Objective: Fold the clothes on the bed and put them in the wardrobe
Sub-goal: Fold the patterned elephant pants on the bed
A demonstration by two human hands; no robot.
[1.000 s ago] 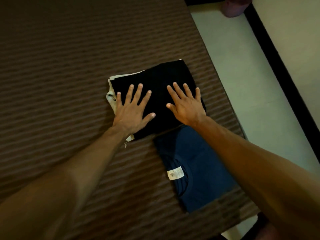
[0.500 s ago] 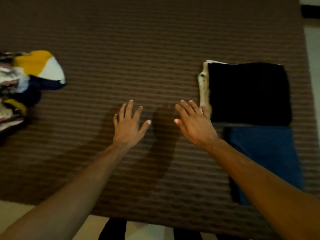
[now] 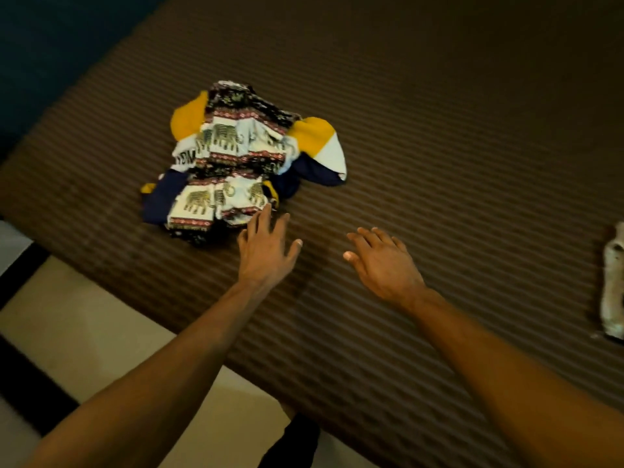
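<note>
A crumpled pile of clothes lies on the brown striped bed (image 3: 439,130): an elephant-print garment (image 3: 229,170) on top of a yellow, white and navy one (image 3: 320,146). My left hand (image 3: 266,248) reaches over the bed with fingers spread, its fingertips at the near edge of the elephant-print garment, holding nothing. My right hand (image 3: 385,261) hovers to the right of it, fingers relaxed and empty. At the right border shows the pale edge of a folded garment (image 3: 613,282).
The bed's near edge runs diagonally from the left to the bottom middle, with a pale floor (image 3: 101,332) and a dark strip (image 3: 30,376) below it. A dark teal wall or headboard (image 3: 40,45) fills the upper left corner.
Both hands left the folded black garment and moved left across the bed. The view swung left, so the unfolded pile is now central and the folded stack has slid out at the right.
</note>
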